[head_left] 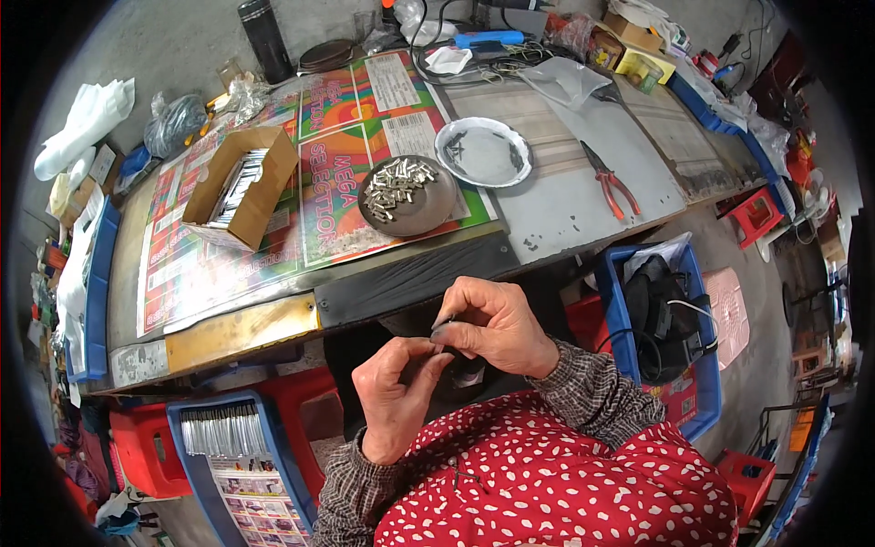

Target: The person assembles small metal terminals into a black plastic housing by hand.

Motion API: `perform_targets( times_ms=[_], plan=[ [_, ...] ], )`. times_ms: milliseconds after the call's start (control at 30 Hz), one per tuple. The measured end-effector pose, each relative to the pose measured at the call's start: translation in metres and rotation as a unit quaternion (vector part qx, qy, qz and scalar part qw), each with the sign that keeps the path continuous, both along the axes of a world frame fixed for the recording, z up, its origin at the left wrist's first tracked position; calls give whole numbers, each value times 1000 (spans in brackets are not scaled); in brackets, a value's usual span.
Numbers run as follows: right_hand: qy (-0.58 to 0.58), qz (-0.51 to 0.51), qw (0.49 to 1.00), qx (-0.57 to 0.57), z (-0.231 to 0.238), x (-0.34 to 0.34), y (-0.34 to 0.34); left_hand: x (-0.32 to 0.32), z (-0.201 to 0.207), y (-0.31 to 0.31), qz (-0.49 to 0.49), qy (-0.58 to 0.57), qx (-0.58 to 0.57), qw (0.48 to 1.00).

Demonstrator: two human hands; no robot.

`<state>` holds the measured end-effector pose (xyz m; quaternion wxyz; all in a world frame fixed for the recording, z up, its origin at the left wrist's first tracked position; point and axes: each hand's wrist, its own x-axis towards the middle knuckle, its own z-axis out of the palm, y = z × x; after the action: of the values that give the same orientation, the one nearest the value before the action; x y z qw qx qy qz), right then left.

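Note:
Close together in front of the table edge, my left hand (398,394) and my right hand (498,330) meet at the fingertips. Each pinches thumb against index finger; what lies between them is too small to make out. Beyond the hands, a dark round plate (421,219) bears a heap of small silver metal cylinders (399,185). To its right is a white shallow dish (499,166) with small dark pieces inside. An open cardboard box (264,191) of thin silvery strips stands left of the plate. Red-handled pliers (616,187) lie on the right part of the table.
A blue crate (196,474) of silvery rods sits at lower left beside a red stool (146,447). Another blue crate (620,301) holding black items stands to the right. A black flask (264,41), cables and a blue-handled tool (492,39) line the table's back.

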<state>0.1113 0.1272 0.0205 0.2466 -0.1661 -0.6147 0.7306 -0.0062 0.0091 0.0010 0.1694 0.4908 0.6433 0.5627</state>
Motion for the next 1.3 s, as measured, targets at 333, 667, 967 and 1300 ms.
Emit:
perform_targets(
  times_ms=[333,667,967,1300],
  plan=[
    [43,-40,997,45,-10,-9,-7,9,2,4,46,99,38,993],
    [20,18,999,-31,-4,-2,1,5,0,3,11,-10,3,1000],
    [49,-60,997,8,-15,-12,-5,11,-3,6,74,131,44,988],
    [8,-39,999,-8,-13,2,8,4,-8,-1,51,37,-2,998]
  ],
)
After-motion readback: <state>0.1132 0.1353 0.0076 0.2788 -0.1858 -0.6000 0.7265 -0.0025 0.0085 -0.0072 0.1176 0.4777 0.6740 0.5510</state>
